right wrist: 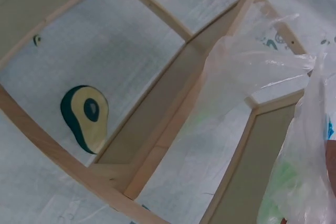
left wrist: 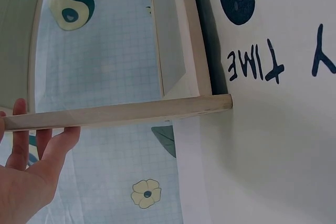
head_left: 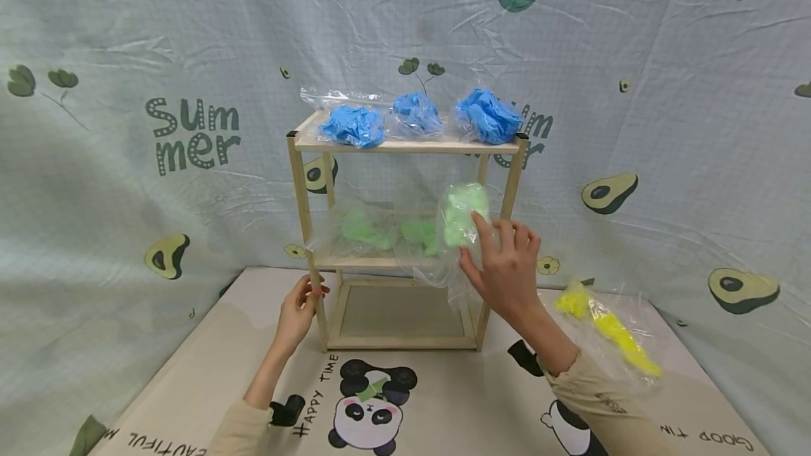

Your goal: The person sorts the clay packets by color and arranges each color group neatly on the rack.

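Note:
A wooden rack (head_left: 405, 343) stands on the table. My left hand (head_left: 298, 312) grips its front left post (left wrist: 115, 115) below the middle shelf, fingers and thumb on either side of the wood. At the right end of the middle shelf, my right hand (head_left: 509, 269) holds a clear plastic bag (right wrist: 286, 182) with pale green material in it, thumb and forefinger at its near side. Two more clear bags with green contents, the left one (head_left: 364, 229) and the middle one (head_left: 419, 232), lie on that shelf. Only a sliver of the right hand shows in the right wrist view.
On the top shelf sit three clear bags with crumpled blue contents: left (head_left: 353, 125), middle (head_left: 416, 115) and right (head_left: 488, 116). A bag with yellow contents (head_left: 611, 329) lies on the table, right of the rack. A printed cloth (head_left: 405, 34) hangs behind.

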Tool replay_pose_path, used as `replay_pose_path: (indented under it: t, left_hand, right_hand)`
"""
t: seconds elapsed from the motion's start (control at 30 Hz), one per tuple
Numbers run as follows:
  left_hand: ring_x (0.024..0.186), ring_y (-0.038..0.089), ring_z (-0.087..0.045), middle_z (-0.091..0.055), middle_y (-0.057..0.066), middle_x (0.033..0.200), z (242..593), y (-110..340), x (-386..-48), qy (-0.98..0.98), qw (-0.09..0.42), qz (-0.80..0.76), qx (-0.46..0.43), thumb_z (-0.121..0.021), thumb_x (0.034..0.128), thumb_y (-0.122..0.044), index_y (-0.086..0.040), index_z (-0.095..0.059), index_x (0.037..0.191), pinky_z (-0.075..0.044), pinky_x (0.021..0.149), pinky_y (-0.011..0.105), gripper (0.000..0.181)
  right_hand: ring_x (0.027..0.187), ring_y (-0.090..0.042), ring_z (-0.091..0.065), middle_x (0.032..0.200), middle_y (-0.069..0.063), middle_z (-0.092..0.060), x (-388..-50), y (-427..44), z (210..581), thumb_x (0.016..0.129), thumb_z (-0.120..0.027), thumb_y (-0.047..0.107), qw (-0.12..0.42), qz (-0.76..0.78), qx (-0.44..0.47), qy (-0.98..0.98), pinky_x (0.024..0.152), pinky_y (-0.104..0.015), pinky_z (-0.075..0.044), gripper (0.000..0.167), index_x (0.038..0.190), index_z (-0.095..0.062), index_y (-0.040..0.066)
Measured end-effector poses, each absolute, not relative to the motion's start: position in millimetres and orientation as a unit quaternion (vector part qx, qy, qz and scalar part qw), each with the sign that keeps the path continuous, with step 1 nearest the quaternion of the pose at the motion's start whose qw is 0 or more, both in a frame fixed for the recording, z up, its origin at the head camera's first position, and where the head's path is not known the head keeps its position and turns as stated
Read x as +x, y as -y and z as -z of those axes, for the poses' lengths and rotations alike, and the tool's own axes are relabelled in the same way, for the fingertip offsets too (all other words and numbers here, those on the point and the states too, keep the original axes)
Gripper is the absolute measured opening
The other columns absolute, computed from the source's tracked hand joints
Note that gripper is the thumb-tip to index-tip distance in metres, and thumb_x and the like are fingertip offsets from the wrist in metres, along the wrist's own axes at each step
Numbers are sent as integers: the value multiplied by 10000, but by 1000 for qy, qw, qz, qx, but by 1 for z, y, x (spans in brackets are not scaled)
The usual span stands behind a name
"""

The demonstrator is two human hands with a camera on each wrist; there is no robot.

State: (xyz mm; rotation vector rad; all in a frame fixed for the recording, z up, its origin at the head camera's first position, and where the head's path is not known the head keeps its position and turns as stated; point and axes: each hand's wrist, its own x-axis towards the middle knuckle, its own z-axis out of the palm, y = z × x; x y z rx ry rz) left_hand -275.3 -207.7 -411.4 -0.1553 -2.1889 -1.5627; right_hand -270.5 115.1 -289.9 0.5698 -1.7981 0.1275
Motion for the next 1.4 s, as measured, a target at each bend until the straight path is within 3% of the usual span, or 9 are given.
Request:
replay_pose_path:
  t: [0.23,0.47,0.83,1.0,1.4]
  left_hand:
    - [742,-47,-499,-597,221,985,412,208,-275,794,221,563,-56,-449,926,-125,-36,-510,1100,-454,645,224,204]
    - [740,-54,-501,-592,233,972,412,207,-276,792,227,564,-59,-450,925,-119,-31,-509,1088,-456,634,225,194]
    - [752,-59,-498,-597,217,989,412,207,-276,796,222,561,-56,-451,928,-144,-44,-509,1097,-456,651,223,205]
    - [745,-53,-500,-597,218,993,412,208,-276,798,218,559,-53,-450,928,-141,-40,-509,1105,-454,652,225,212]
    - [760,-43,-498,-588,228,999,412,208,-275,797,214,561,-62,-445,931,-140,-36,-505,1107,-452,655,248,213]
  right_hand:
    - [915,-353,-428,1057,-222,-514,-281,-110,284,821,-583,206,598,-32,240,764,754,-465,-297,451,1249,-505,87]
    - [1023,-375,-478,1096,-206,-555,-296,-109,284,740,-695,118,619,18,243,747,798,-480,-316,503,1218,-541,124]
    - [1075,-347,-478,1113,-182,-566,-318,-104,291,817,-559,7,622,102,213,747,856,-457,-277,382,1190,-558,92]
    - [1070,-342,-480,1103,-175,-574,-325,-101,297,816,-565,24,622,122,193,749,865,-455,-273,350,1162,-572,80]
    - [1093,-376,-475,1160,-205,-543,-331,-94,303,822,-578,11,610,122,171,764,881,-479,-267,350,1131,-598,174]
